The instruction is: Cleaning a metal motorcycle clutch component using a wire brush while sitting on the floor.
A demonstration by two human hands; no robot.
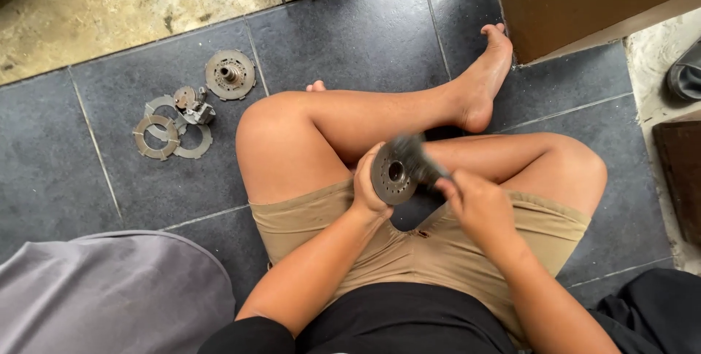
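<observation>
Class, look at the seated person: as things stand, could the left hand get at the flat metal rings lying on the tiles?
Probably not at once. The left hand is gripping a round metal disc, and the raised left knee sits between it and the rings. Nothing covers the rings themselves.

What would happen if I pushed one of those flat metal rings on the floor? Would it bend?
The flat rings look like thin, stiff metal, so one would probably slide on the smooth tile rather than bend. Lying flat, it likely would not roll. It overlaps other rings, so those might shift too.
</observation>
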